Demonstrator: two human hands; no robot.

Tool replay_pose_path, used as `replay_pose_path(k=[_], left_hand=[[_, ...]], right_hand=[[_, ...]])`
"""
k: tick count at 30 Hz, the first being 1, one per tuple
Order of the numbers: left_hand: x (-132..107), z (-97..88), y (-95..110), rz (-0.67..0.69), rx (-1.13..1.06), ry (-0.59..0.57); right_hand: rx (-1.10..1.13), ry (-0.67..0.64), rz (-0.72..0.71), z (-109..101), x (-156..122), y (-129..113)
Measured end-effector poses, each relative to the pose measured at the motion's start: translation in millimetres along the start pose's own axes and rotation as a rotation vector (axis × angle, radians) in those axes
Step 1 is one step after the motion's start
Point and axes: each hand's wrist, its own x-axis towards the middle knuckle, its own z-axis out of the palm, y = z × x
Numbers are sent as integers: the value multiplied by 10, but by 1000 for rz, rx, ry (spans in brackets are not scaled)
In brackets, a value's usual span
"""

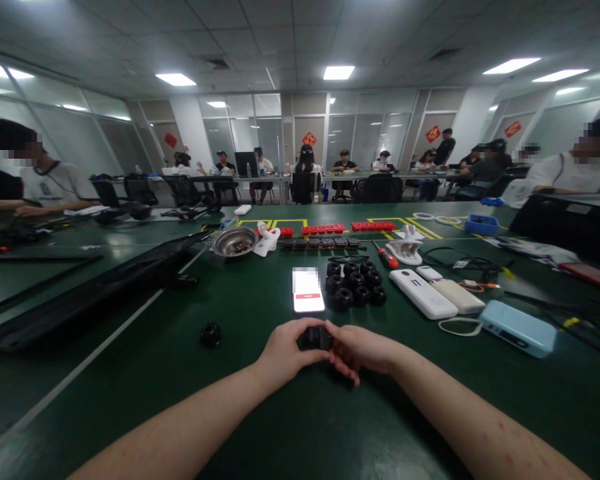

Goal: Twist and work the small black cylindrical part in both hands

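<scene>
Just in front of me, over the green table, both hands meet around a small black blocky part (316, 338). My left hand (285, 350) curls around its left side, thumb below and fingers above. From the right, my right hand (365, 348) pinches its edge, with the lower fingers hanging loose. A lit phone (309, 300) lies flat right behind the part. Several black ring-shaped pieces (353, 283) sit grouped to the right of the phone. A single black ring-shaped piece (211, 335) lies apart, left of my left hand.
A metal bowl (235, 243) with small bits stands at back left. Red trays (323, 229) and a dark strip (325, 245) lie behind the phone. A red screwdriver (387, 257), white power bank (423, 294) and light-blue box (519, 328) lie right. Co-workers sit around.
</scene>
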Motion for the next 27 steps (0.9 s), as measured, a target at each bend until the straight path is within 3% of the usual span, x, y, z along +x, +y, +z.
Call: replay_pose_path(k=[7, 14, 20, 27], left_hand=[[21, -24, -23, -56, 2, -4], [1, -5, 23, -8, 7, -3], [15, -19, 4, -44, 13, -55], [9, 1, 20, -39, -6, 11]], right_hand=[[6, 56, -83, -8, -39, -29], [0, 0, 14, 12, -2, -5], [-8, 31, -54, -6, -26, -18], [-19, 29, 4, -8, -3, 10]])
